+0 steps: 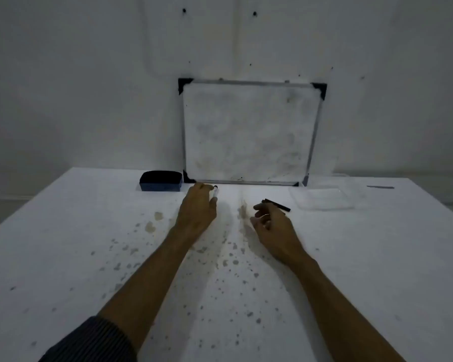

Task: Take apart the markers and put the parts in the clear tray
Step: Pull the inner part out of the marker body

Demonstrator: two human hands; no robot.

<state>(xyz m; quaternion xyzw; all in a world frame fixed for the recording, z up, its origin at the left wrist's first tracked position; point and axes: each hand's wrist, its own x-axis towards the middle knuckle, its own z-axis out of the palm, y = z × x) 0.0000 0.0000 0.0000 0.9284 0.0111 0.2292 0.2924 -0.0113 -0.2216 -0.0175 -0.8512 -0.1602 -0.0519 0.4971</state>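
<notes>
L hand point(198, 207) is palm-down on the table point(76, 244), at about 11 o'clock from frame centre-bottom. Its fingers are curled over a white marker point(215, 193). The marker's dark tip pokes out past the fingertips toward 12 o'clock, w/ the barrel running along the thumb side. Grip looks closed on the marker, though most of the barrel is hidden under the hand.

R hand point(272, 226) is at about 1 o'clock, fingers loosely bent and apart, nothing held. A black marker point(276, 204) lies flat on the table just beyond its fingertips, angled toward 4 o'clock; can't tell if a fingertip touches it.

Clear tray point(322, 198) sits on the table at 2 o'clock, just beside the black marker's far end but apart from it. Contents hard to make out; looks see-thru and faint.

Whiteboard point(249, 131) leans upright against the wall at 12 o'clock, its bottom edge on the table. Blue eraser point(160, 181) sits at 10 o'clock from the L hand, near the board's lower left corner. Table surface is speckled w/ dark spots and stains between the forearms. Striped sleeve point(89, 340) covers the L arm at 7 o'clock.
</notes>
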